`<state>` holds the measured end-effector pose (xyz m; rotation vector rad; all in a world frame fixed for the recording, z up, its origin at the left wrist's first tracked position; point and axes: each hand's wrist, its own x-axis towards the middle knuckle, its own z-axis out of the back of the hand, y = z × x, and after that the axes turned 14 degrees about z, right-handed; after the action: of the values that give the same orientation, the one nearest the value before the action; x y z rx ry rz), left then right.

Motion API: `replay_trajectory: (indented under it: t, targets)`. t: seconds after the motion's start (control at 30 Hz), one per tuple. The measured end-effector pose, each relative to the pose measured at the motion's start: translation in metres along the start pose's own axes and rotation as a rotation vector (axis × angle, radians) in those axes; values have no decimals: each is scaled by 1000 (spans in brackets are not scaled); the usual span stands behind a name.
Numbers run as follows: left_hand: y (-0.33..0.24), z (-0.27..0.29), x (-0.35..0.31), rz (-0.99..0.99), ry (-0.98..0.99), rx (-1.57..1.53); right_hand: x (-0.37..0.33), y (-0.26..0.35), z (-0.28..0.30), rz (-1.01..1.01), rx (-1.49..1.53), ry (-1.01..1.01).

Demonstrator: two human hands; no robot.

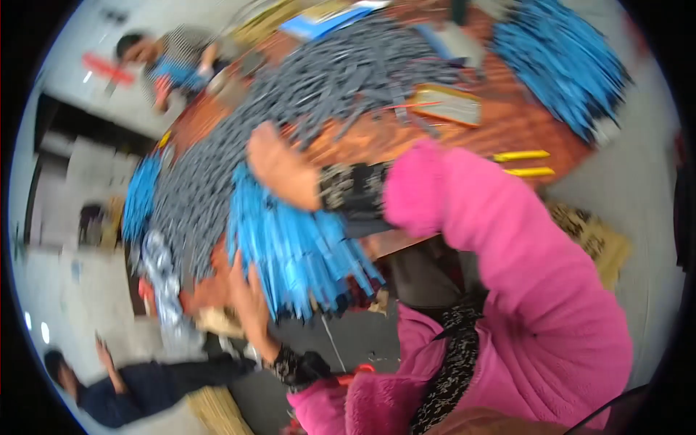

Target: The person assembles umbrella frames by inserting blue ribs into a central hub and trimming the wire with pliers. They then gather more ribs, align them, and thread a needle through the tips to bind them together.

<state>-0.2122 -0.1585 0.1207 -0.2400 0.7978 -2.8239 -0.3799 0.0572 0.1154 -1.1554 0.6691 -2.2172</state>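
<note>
A thick bundle of thin blue strips (293,250) hangs over the near edge of the reddish-brown table, its ends fanned out. My left hand (250,301) is at the bundle's left side, with fingers stretched out and apart. It seems to touch the outer strips. Over the bundle's far end reaches my right hand (279,163), smeared by motion, so its finger pose is unclear. A wide heap of grey strips (210,174) spreads across the table just beyond both hands.
To the right are yellow-handled pliers (525,163), a shallow orange-rimmed tray (457,105) and a large blue strip pile (558,65). Another blue bundle (141,192) lies far left, near clear plastic wrap (167,283). One person (181,61) works across the table; another (130,391) is at lower left.
</note>
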Motion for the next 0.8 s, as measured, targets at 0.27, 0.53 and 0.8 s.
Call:
replay_trajectory:
  t: [0.27, 0.53, 0.8]
  targets:
    - [-3, 7, -26, -63, -109, -157, -147, -162, 10, 69, 618, 248]
    - [-70, 14, -80, -53, -427, -116, -446, -339, 31, -577, 2, 452]
    - [-131, -14, -120, -201, -392, -230, -498, -333, 49, -664, 95, 377]
